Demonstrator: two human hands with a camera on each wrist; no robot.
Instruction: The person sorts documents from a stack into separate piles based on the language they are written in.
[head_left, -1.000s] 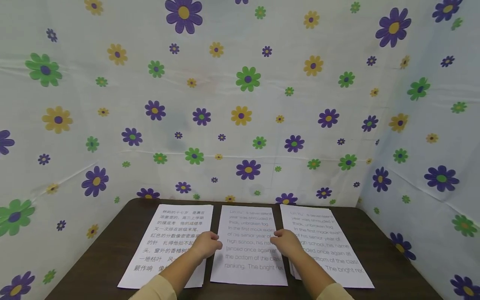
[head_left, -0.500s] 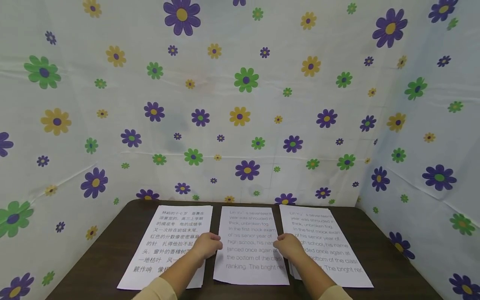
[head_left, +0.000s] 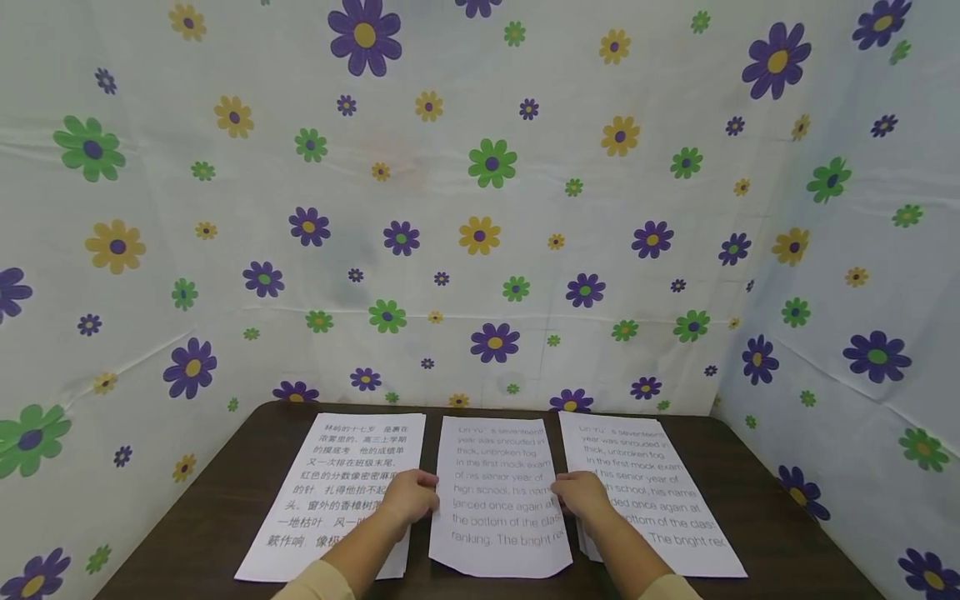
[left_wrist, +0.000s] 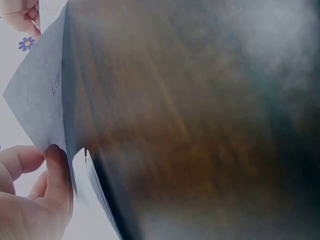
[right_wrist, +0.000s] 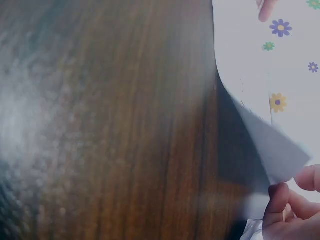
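A printed sheet of paper (head_left: 495, 492) with English text lies between my two hands in the head view, its near edge bowed and its near corners bent up. My left hand (head_left: 411, 497) pinches its left edge between thumb and fingers. On the opposite side my right hand (head_left: 583, 496) pinches the right edge. The left wrist view has the thumb and fingers (left_wrist: 57, 175) on the lifted sheet (left_wrist: 42, 90), which stands raised above the tabletop. From the right wrist, the sheet (right_wrist: 275, 145) also curves up off the wood toward the pinching fingers (right_wrist: 277, 202).
To the left lies a stack of paper (head_left: 330, 450) with Chinese text, partly under my left forearm. A second stack with English text (head_left: 652, 483) lies to the right, partly covered by my right forearm. The dark wooden table (head_left: 195, 517) meets a flower-patterned curtain (head_left: 450, 192) behind.
Both hands keep their pinch on the middle sheet. The right hand has shifted slightly right and nearer. The sheet's near edge, straighter before, now bows with its corners bent.
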